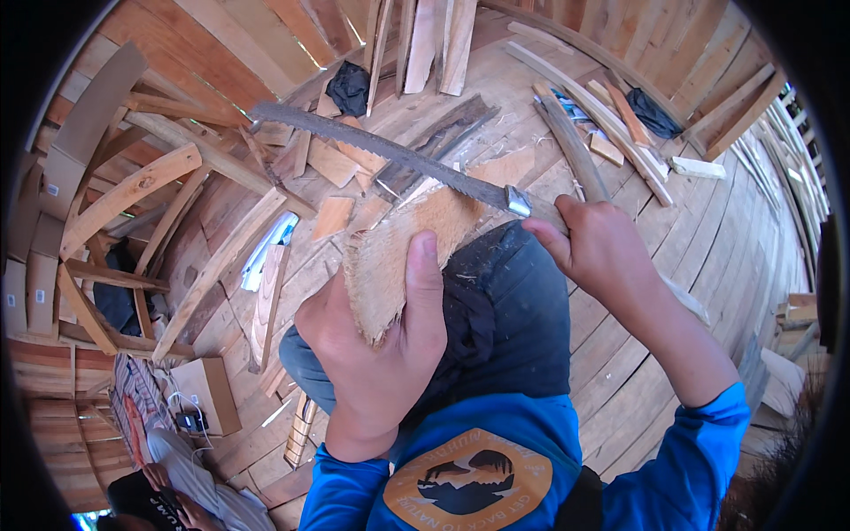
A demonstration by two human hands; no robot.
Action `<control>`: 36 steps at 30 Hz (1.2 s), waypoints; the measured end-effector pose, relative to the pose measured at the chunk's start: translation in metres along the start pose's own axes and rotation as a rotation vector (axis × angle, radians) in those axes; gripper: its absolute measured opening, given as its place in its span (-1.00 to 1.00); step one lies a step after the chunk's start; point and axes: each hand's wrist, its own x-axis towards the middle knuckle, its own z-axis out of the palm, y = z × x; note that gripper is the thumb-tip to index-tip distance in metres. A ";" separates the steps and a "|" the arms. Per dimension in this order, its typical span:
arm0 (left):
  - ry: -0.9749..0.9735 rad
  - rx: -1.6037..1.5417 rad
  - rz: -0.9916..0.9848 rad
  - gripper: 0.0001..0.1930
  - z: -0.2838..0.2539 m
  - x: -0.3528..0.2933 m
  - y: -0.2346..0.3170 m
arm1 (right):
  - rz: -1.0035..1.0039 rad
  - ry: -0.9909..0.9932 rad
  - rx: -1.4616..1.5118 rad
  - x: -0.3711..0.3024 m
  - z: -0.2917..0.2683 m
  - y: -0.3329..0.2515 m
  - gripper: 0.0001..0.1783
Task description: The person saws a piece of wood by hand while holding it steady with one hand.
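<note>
Sunlit plank floor (708, 265), curved timber ribs (133, 190), scattered offcuts (335, 217), a cardboard box (211, 391).

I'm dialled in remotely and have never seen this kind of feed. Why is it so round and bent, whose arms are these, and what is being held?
There is one picture, from a wide fisheye camera worn on a person's head and looking down, so straight planks bend toward the rim. The blue-sleeved arms coming from the lower edge are the wearer's own. The left hand grips a rough, pale piece of wood braced on the knee. The right hand holds the handle of a long rasp-like tool, whose blade lies across the top of that piece. Around them is a plank floor strewn with wood offcuts. Another person shows at lower left.
</note>
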 end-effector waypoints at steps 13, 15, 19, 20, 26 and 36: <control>0.143 0.051 -0.178 -0.84 -0.028 0.005 -0.043 | 0.268 -0.974 1.556 0.004 0.028 -0.017 -0.28; 0.143 0.031 -0.266 -0.83 -0.040 0.007 -0.055 | 0.256 -1.111 1.791 0.002 0.043 -0.023 -0.29; 0.138 -0.013 -0.364 -0.78 -0.057 0.009 -0.078 | 0.288 -0.957 1.764 0.004 0.068 -0.035 -0.30; 0.146 -0.027 -0.384 -0.78 -0.060 0.010 -0.083 | 0.309 -0.902 1.720 0.005 0.073 -0.034 -0.30; 0.159 -0.084 -0.389 -0.73 -0.070 0.009 -0.092 | 0.446 -0.704 1.511 -0.008 0.097 -0.019 -0.34; 0.125 0.057 -0.286 -0.77 -0.073 -0.017 -0.088 | 0.212 -0.377 1.169 0.000 0.094 -0.038 -0.50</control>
